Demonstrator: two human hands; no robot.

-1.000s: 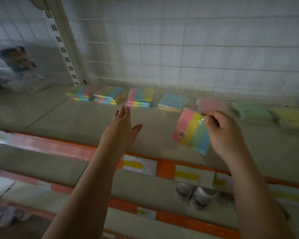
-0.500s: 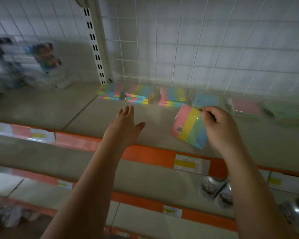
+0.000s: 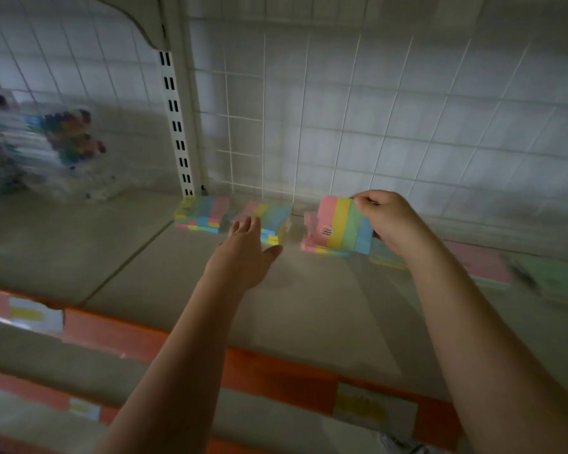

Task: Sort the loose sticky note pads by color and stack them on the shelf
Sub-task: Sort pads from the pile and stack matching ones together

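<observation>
Right hand: pinches striped sticky note pad, held tilted above striped stack at shelf back edge. Left hand: fingers straight, holding nothing, before middle striped stack. Third striped stack in back-left corner.

Pastel stripes against grey and orange

The held pad is showing pink, yellow, green and blue stripes; the stacks behind are repeating them, the shelf is looking grey, its front edge glowing orange.
</observation>
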